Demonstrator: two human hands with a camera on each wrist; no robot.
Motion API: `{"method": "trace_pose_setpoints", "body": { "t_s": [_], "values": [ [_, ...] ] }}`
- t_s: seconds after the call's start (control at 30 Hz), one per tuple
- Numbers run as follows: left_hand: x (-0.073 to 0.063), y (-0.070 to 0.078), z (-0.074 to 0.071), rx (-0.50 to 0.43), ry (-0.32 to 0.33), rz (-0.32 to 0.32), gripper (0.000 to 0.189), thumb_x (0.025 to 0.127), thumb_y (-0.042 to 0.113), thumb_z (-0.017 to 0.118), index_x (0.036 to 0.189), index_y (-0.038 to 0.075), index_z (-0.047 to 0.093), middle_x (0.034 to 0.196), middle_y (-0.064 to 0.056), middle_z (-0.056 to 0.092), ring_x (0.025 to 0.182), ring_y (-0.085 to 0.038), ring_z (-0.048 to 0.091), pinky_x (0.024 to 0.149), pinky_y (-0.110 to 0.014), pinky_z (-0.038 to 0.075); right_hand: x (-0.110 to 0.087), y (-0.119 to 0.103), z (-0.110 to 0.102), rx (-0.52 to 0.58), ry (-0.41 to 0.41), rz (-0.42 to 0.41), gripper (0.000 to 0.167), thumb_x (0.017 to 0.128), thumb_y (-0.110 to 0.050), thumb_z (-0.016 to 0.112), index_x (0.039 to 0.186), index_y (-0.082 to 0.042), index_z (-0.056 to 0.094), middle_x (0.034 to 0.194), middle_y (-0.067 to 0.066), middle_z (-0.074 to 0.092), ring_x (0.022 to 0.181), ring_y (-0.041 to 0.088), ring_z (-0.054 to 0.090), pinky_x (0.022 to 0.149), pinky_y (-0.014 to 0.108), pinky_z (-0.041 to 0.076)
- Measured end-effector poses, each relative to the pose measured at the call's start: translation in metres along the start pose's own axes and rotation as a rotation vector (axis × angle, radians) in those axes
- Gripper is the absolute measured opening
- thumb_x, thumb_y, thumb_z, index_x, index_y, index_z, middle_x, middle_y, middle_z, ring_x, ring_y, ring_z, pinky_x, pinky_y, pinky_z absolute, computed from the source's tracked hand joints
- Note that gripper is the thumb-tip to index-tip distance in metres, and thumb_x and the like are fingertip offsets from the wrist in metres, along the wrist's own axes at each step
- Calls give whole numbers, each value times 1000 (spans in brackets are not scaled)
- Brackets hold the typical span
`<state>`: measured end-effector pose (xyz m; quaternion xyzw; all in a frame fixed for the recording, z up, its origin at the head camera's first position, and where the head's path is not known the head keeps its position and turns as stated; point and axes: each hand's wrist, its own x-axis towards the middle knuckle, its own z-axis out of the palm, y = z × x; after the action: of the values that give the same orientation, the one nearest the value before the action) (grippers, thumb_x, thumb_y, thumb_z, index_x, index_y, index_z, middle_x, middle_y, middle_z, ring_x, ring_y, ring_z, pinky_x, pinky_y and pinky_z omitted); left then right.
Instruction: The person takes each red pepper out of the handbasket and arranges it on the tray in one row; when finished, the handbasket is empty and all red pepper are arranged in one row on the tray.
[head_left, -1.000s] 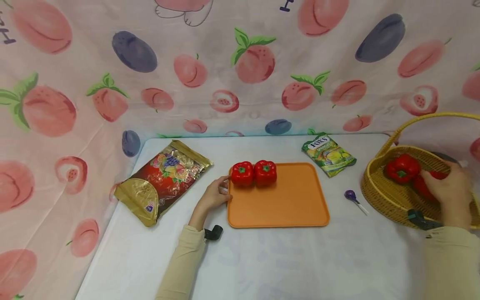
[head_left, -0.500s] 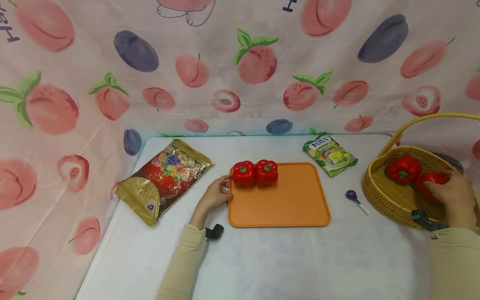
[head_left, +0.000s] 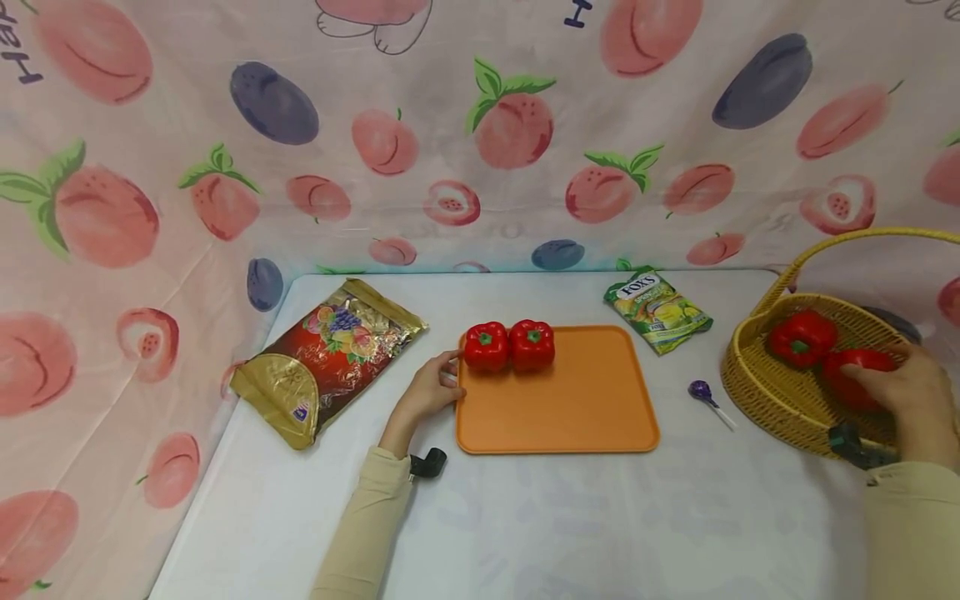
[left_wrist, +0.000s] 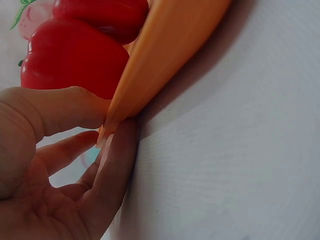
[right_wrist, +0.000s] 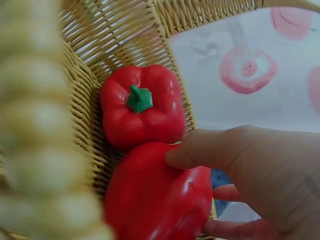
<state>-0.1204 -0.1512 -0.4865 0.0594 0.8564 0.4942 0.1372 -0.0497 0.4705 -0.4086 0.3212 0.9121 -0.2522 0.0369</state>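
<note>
A glossy red pepper (right_wrist: 155, 195) lies tilted in the basket (head_left: 757, 396), an orange tray (head_left: 577, 412) on the table (head_left: 555, 525).

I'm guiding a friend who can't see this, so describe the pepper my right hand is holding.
On the right of the white table sits a yellow wicker basket. Inside, find the red pepper held by the right hand. Its neighbour shows a green stem; this one shows none.

The head view's right edge cuts off the basket (head_left: 750, 396) (its nearest wicker (right_wrist: 30, 125) blurs in the right wrist view); the right hand (head_left: 918, 396) partly hides one pepper (right_wrist: 150, 195).
</note>
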Motion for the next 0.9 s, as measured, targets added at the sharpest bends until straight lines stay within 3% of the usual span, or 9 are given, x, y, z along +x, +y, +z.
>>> {"method": "trace_pose_setpoints", "body": {
  "t_s": [0.33,0.43,0.57,0.63,0.73,0.83,0.9],
  "values": [
    [0,-2,-2,16,-4,-6,68,79,-6,73,141,5,51,109,-15,59,87,-21,63,75,-32,55,-19,-17,-1,37,27,17,93,94,-44,55,149,14,8,148,44,16,130,60,25,107,65,28],
    [0,-1,-2,27,-7,-12,67,79,-5,74,141,6,51,109,-14,60,87,-21,62,74,-32,54,-29,-27,0,95,67,39,90,94,-41,55,151,12,9,151,41,15,135,58,23,108,64,27],
    [0,0,-3,26,-7,-20,68,79,-5,74,142,7,51,109,-13,59,87,-21,62,74,-31,54,-45,-47,3,225,144,-4,83,94,-33,56,153,7,12,154,36,16,140,53,20,111,62,24],
    [0,0,-3,25,-3,-17,68,79,-5,73,142,7,51,109,-13,59,87,-20,63,74,-32,54,-51,-59,7,302,166,-20,79,94,-31,59,155,0,18,156,29,20,141,44,25,113,53,29],
    [0,-1,-2,18,0,-7,68,79,-6,73,141,5,51,109,-14,59,87,-21,63,74,-32,55,-57,-72,14,420,149,-94,76,93,-28,65,157,-17,25,158,11,26,138,26,33,108,26,37],
    [1,-2,0,14,-1,-5,68,79,-7,73,142,6,50,109,-14,59,87,-21,63,75,-33,55,-60,-84,21,443,92,-234,76,91,-29,69,156,-27,28,156,5,32,131,15,40,89,5,39],
    [2,-3,0,15,-3,-8,68,79,-6,73,142,6,50,109,-14,59,87,-20,63,75,-32,56,-62,-91,25,432,61,-353,75,91,-28,70,155,-25,31,150,7,39,120,10,46,82,3,41]
  ]
}}
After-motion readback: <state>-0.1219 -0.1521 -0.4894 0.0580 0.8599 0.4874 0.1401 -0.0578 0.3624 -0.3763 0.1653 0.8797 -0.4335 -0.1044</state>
